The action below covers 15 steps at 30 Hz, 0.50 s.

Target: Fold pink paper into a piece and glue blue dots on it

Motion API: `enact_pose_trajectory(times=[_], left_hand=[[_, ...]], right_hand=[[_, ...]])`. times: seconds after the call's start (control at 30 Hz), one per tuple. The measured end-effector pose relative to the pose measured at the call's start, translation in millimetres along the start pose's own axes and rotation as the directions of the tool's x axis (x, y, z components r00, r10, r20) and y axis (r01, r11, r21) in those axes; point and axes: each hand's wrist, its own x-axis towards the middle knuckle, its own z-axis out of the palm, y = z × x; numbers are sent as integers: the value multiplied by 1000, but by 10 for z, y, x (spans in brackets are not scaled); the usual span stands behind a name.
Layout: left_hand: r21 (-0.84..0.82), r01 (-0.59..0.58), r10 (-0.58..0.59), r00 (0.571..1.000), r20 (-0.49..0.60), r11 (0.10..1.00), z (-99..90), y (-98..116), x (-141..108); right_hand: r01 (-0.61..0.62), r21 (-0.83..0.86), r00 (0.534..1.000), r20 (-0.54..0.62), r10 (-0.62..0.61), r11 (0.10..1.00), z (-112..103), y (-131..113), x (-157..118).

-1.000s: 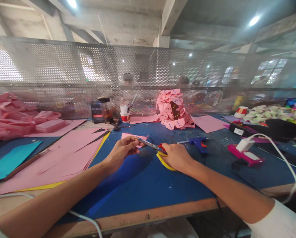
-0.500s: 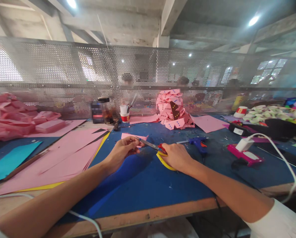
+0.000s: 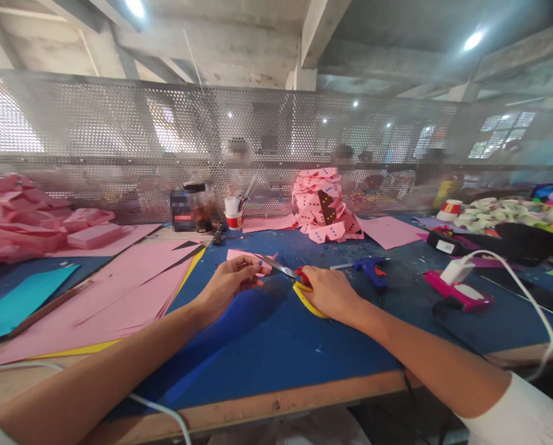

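R hand [image 3: 327, 292] wrapped rd. yellow-handled metal scissors [image 3: 287, 271] — L hand [image 3: 234, 276] pinching sm. flat pink paper pc. [image 3: 265, 269]

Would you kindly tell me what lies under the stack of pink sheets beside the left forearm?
A yellow sheet peeks out along the right and near edges of the pink sheets; its middle and anything else underneath are covered.
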Motion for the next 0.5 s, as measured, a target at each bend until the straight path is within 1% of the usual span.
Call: enact_pose_trajectory(times=[0.1,0.3,0.5], left_hand=[[-9,0,0,1000,-9,1000,-6,1,3],[-8,-17,17,1000,-8,1000,-1,-3,11],[-21,-20,20,1000,1,1000,-10,-20,7]], right_hand=[[17,11,1000,-24,-17,1000,-6,-9,-17],[15,-18,999,-33,-15,1000,-9,-27,-34],[-1,-34,1000,5,1,999,14,-14,-10]])
